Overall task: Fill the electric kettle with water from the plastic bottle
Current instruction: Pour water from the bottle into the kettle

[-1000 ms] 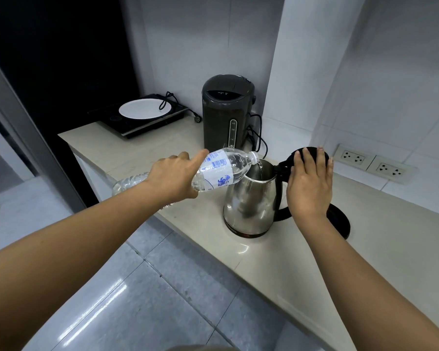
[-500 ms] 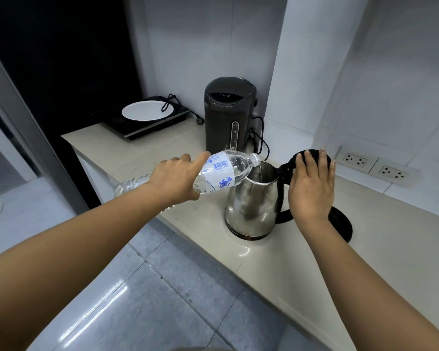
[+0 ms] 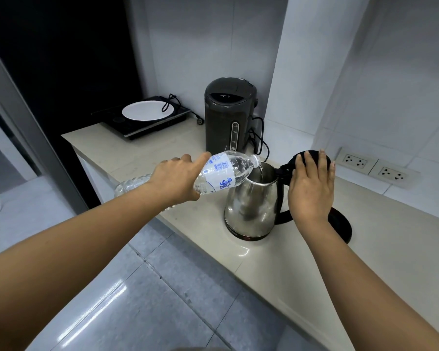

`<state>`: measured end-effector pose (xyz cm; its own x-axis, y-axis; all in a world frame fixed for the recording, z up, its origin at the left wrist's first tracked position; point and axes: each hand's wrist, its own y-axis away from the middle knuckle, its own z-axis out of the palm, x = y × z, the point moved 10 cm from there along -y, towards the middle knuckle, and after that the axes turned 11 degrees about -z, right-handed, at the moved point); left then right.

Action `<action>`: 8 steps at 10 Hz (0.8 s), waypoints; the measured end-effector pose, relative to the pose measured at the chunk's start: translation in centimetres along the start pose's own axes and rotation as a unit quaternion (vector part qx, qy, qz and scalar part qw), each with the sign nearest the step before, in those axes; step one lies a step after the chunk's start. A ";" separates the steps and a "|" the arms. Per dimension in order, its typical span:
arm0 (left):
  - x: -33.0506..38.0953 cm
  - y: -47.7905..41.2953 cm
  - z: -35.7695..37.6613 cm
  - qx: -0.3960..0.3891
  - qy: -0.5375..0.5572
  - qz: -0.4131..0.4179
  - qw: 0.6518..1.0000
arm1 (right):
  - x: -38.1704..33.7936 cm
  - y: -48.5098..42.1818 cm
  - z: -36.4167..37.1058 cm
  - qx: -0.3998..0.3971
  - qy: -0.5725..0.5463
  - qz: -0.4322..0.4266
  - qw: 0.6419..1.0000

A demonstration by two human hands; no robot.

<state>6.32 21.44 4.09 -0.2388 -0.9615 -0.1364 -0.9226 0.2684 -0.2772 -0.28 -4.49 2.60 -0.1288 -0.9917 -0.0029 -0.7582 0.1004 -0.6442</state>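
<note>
Beige counter [image 3: 365, 249] carries the kettle [image 3: 249, 209] between the hands. The left hand [image 3: 178, 181] grips the tilted bottle [image 3: 223, 173], which pours into the kettle's mouth, while the right hand [image 3: 312, 191], fingers straight, props the lid [image 3: 315, 155] back. Filling looks partway, with water left in the bottle; the counter edge runs under the left hand, and open counter lies right of the right hand.

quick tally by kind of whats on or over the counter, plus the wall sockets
electric kettle: 1
kettle base: 1
plastic bottle: 1
thermo pot: 1
induction cooktop: 1
white plate: 1
wall socket plates: 2
total: 8
</note>
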 end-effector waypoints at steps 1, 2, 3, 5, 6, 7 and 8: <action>0.1 0.0 0.1 -0.002 0.001 0.002 1.000 | 0.0 0.0 0.0 0.002 -0.001 0.000 1.000; 0.1 -0.1 0.2 -0.003 0.000 0.000 1.000 | 0.0 0.0 0.1 0.003 0.001 0.000 1.000; 0.0 -0.2 0.2 -0.006 -0.002 0.000 1.000 | 0.1 0.0 0.0 0.008 -0.001 0.001 1.000; 0.1 -0.2 -0.1 -0.006 -0.003 0.000 1.000 | 0.0 0.0 -0.1 0.018 -0.006 0.002 1.000; 0.2 -0.2 -0.2 -0.007 -0.004 0.002 1.000 | 0.1 0.0 0.0 0.016 -0.006 0.004 1.000; 0.2 -0.2 -0.3 -0.007 -0.005 0.002 1.000 | 0.1 0.0 0.0 0.015 -0.006 0.002 1.000; 0.2 -0.2 -0.4 -0.006 -0.003 0.001 1.000 | 0.1 0.0 0.0 0.016 -0.005 0.001 1.000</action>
<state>6.33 21.18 4.46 -0.2380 -0.9606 -0.1434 -0.9259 0.2690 -0.2651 -0.23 -4.55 2.60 -0.1231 -0.9923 -0.0113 -0.7377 0.0992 -0.6678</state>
